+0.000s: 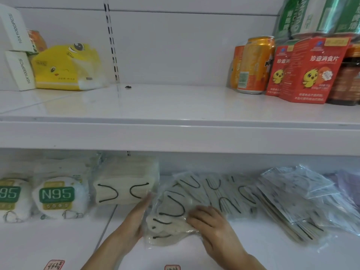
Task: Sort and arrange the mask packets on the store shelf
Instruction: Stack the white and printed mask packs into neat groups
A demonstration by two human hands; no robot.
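While my left hand (pixel 134 223) lies flat and straight against the side of the loose mask packets (pixel 171 217), my right hand (pixel 210 223) presses on top — fingers bent, gripping the pile. They sit on the lower shelf (pixel 58 240) — beside a neat stack (pixel 124 184).

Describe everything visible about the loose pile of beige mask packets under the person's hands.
The pile of beige mask packets lies on the lower shelf, just right of a neat upright stack of the same masks. Each is a clear, crinkly plastic sleeve holding a beige mask with black ear loops. They overlap unevenly and fan rightward toward other packets. The left hand presses flat against the pile's left edge; the right hand rests on top with fingers bent over the front packets.
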